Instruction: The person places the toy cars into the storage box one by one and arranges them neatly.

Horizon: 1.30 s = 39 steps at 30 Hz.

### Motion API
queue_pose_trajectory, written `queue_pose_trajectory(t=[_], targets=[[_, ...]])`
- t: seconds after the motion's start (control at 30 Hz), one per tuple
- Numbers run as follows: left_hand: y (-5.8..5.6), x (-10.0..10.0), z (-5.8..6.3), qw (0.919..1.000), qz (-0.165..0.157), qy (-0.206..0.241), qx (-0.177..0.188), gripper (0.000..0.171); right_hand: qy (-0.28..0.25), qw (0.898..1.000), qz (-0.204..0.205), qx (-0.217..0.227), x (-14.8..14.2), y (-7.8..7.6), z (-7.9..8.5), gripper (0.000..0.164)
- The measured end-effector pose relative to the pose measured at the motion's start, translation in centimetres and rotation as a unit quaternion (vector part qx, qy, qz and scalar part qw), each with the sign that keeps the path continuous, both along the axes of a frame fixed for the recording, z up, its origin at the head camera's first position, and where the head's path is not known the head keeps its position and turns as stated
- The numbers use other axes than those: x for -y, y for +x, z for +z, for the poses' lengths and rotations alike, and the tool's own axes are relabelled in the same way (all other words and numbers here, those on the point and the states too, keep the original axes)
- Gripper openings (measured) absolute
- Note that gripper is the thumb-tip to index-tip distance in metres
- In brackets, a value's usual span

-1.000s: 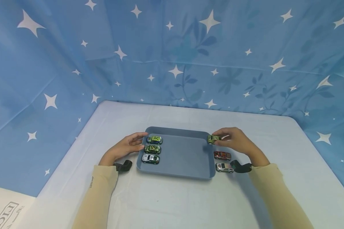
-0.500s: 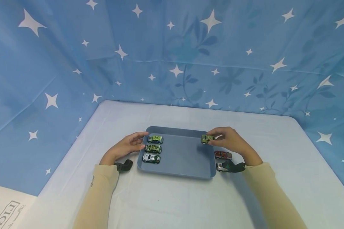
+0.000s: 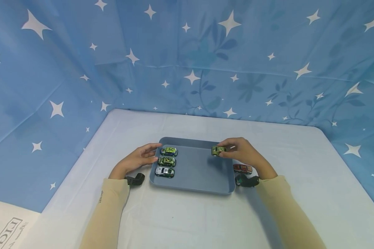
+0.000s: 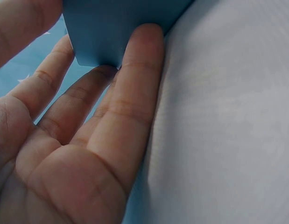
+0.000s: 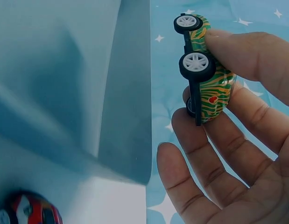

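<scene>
- Since 1 s ago, the patterned green car [image 3: 218, 150] has shifted left with the right hand [image 3: 238, 150], from over the right rim of the tray [image 3: 194, 174] to above its floor.
- Far left: the left hand [image 3: 140, 158], fingers spread, tips at the tray's left rim. An uneven push here could slide the tray.
- Inside, left: 3 cars in a column, namely a blue-and-yellow car [image 3: 169, 151], a camouflage car [image 3: 167, 161] and a white-and-green car [image 3: 165, 172]; a jolted tray could set them rolling.
- Right of centre: the right hand pinches the patterned green car between thumb and fingers, wheels clear of the floor. A loosened pinch would probably drop it.
- Outside, right: a red car [image 3: 242, 168], near the right wrist camera [image 3: 250, 181]; a dipping wrist could nudge it.
</scene>
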<state>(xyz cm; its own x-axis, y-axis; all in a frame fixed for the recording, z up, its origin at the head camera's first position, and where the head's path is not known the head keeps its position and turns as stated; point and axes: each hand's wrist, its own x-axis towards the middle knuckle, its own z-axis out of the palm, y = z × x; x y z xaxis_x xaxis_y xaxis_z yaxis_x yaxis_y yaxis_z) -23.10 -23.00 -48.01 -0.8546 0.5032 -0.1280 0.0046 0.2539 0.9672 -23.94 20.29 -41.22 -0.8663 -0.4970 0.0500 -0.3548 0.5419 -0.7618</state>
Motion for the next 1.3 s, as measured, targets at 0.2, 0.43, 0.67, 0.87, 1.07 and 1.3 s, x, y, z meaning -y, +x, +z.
queue_pose_trajectory(t=[0.2, 0.43, 0.67, 0.87, 1.07, 1.3], targets=[[0.0, 0.0, 0.0, 1.0, 0.001, 0.005, 0.004, 0.068, -0.014, 1.0, 0.006, 0.007, 0.9, -0.2, -0.3, 0.028], [0.1, -0.1, 0.3, 0.9999, 0.002, 0.008, 0.007, 0.069, -0.023, 0.999, 0.009, 0.021, 1.9, -0.3, -0.7, 0.029], [0.1, -0.1, 0.3, 0.9999, -0.001, 0.009, 0.003, 0.07, -0.019, 1.0, 0.006, 0.019, 3.1, -0.4, -0.9, 0.029], [0.0, 0.0, 0.2, 1.0, -0.002, 0.006, 0.0, 0.07, -0.025, 0.999, 0.0, 0.032, 3.9, -0.5, -1.2, 0.03], [0.0, 0.0, 0.2, 1.0, 0.001, 0.001, 0.002, 0.07, -0.03, 0.999, -0.004, 0.04, 4.6, -0.7, -1.9, 0.03], [0.0, 0.0, 0.3, 1.0, -0.001, 0.001, -0.002, 0.071, -0.031, 0.998, -0.006, 0.045, 5.5, -0.7, -2.0, 0.03]])
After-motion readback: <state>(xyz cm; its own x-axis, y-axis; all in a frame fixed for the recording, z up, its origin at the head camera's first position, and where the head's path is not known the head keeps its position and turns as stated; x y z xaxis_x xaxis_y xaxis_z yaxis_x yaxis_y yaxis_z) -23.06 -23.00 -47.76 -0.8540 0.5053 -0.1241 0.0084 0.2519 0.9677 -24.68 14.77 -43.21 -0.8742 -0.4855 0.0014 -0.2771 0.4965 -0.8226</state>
